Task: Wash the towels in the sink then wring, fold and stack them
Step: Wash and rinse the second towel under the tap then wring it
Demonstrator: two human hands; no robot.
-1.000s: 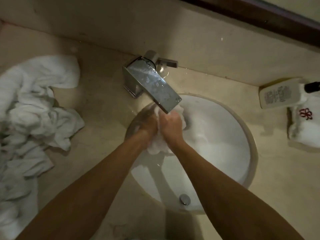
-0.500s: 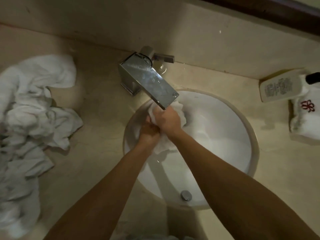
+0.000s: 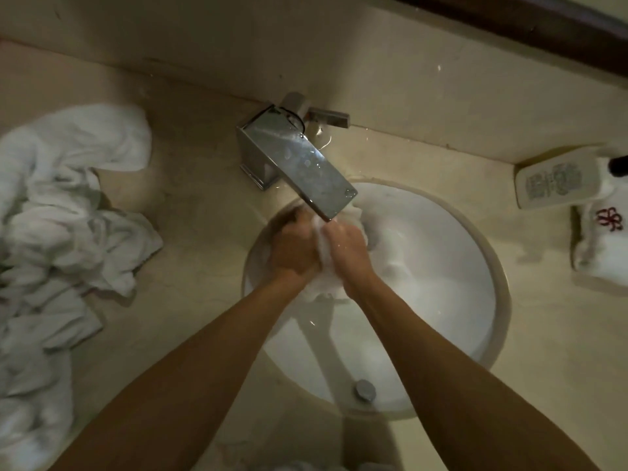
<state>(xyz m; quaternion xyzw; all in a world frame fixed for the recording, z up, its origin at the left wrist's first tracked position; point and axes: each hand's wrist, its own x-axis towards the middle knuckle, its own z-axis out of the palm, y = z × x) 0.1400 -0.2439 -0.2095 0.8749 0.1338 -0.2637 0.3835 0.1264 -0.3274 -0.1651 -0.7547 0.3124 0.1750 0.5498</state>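
Note:
A wet white towel (image 3: 390, 263) is bunched in the round white sink (image 3: 452, 317), just under the chrome faucet (image 3: 299, 164). My left hand (image 3: 294, 248) and my right hand (image 3: 346, 253) grip the towel side by side, knuckles up, with cloth squeezed between them. Most of the towel is hidden under my hands. A heap of crumpled white towels (image 3: 57, 232) lies on the counter to the left.
A white bottle (image 3: 557, 180) lies at the back right of the beige counter (image 3: 190, 205). Beside it sits a folded white towel with a red emblem (image 3: 605, 246). The sink drain (image 3: 364, 389) is near the front rim. A wall runs along the back.
My hands have shifted against each other on the towel, the left now level with the right beneath the faucet tip. The view has moved slightly.

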